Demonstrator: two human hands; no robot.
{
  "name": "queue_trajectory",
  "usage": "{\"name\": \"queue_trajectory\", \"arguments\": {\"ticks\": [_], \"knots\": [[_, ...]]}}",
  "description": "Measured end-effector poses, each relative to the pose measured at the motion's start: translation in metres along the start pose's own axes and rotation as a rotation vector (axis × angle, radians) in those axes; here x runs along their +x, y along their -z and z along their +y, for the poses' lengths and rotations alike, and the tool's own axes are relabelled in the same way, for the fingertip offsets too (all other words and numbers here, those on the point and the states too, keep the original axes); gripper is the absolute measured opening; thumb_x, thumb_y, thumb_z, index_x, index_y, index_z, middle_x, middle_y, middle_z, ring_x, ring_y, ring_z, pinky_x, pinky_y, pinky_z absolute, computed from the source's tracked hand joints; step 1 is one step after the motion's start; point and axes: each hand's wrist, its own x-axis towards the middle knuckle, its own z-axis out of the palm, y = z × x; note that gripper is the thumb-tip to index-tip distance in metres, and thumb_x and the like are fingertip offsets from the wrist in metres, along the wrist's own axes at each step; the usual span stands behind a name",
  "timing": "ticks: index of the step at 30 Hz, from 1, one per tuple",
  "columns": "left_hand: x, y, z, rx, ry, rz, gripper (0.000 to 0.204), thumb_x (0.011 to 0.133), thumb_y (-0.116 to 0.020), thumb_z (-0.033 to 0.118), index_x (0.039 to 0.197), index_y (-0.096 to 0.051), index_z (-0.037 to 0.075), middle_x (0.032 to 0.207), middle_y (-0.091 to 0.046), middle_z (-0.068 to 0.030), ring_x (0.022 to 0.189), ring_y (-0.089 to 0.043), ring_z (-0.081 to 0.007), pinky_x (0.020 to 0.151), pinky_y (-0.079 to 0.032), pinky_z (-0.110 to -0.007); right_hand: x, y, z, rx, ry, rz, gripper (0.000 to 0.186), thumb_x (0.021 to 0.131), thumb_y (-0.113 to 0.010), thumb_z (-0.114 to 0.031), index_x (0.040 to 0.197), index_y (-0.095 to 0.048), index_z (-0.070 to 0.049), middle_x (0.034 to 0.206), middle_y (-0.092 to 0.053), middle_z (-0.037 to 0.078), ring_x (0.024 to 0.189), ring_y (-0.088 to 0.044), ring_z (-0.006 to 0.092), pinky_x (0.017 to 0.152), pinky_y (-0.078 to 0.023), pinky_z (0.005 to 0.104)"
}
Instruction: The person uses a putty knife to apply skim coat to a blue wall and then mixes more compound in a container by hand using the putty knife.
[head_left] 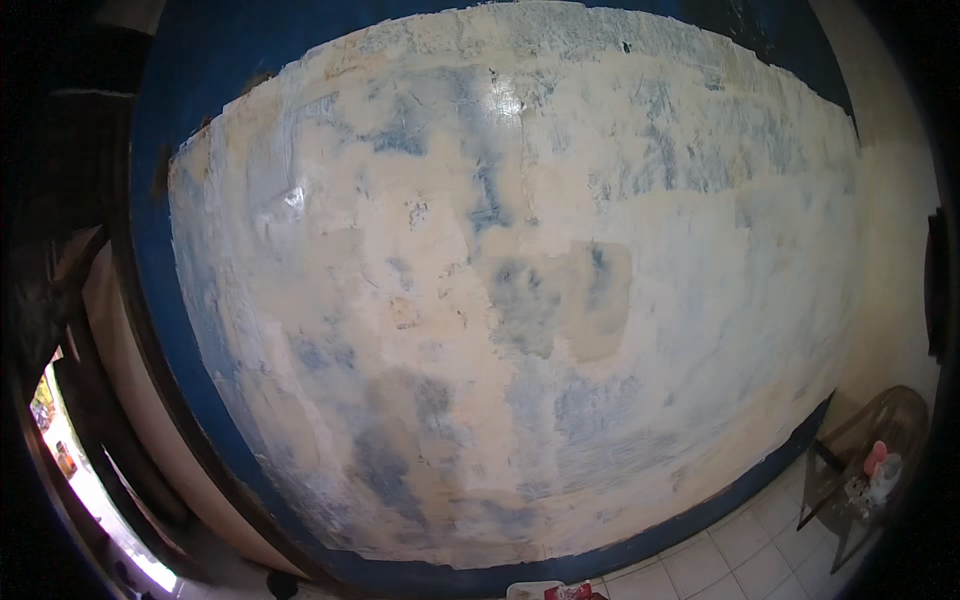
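— Most of the view is one wall [520, 300], blue underneath and spread nearly all over with pale cream filler. The coat is patchy: blue shows through in cloudy streaks across the middle and lower part, and two wet-looking spots shine near the top and at the upper left.

— Where does the bare blue remain?

— As a border [190, 90] around the filled area, down the left side, across the top, and along the bottom edge where wall meets floor. To the right, the adjoining wall [900, 250] is plain cream.

— And lower down?

— White floor tiles [740, 560] at the lower right. On them, in the corner, stands a dark chair [860, 480] with something pink and white [878, 465] lying on its seat; it is too small to tell what. At the bottom edge, near the middle, a white tray [530, 590] with something red [570, 592] beside it pokes into view, just off the wall's foot.

— The left edge?

— A dark door frame [110, 420], and past it a bright opening [60, 450] to outside.

— What about the hands?

— Neither hand shows anywhere, left or right, so I cannot tell how open they are or whether they hold anything. The wall fills the space straight ahead, nearest to where they would be.
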Motion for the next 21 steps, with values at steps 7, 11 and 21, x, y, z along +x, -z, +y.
{"name": "queue_trajectory", "arguments": {"ticks": [7,11,21], "knots": [[0.003,0.005,-0.005,-0.012,0.035,-0.020,0.075,0.080,-0.048,0.065,0.136,-0.039,0.016,0.128,-0.050,-0.0124,0.114,-0.050,-0.0360,0.093,-0.041,-0.059,-0.041,-0.004,0.083,-0.336,-0.276,-0.451,0.042,0.082,-0.060,-0.015,0.123,-0.052,-0.012,0.127,-0.052,0.018,0.105,-0.058,0.0302,0.085,-0.049,0.0387],[0.003,0.015,-0.007,-0.013,0.068,-0.039,0.075,0.080,-0.048,0.066,0.136,-0.039,0.016,0.127,-0.050,-0.0126,0.114,-0.050,-0.0362,0.093,-0.042,-0.060,-0.080,-0.036,0.157,1.409,-0.741,-0.139,0.026,0.087,-0.053,-0.007,0.112,-0.058,-0.004,0.118,-0.058,0.013,0.092,-0.062,0.0276,0.072,-0.053,0.0379],[-0.003,0.064,-0.016,0.051,0.213,-0.092,0.074,0.080,-0.047,0.066,0.135,-0.039,0.017,0.127,-0.051,-0.0128,0.113,-0.051,-0.0367,0.092,-0.042,-0.060,-0.081,-0.027,-0.043,0.248,-0.557,-0.056,0.020,0.090,-0.053,-0.007,0.103,-0.060,0.006,0.096,-0.062,0.009,0.081,-0.061,0.0206,0.065,-0.054,0.0326]]}}
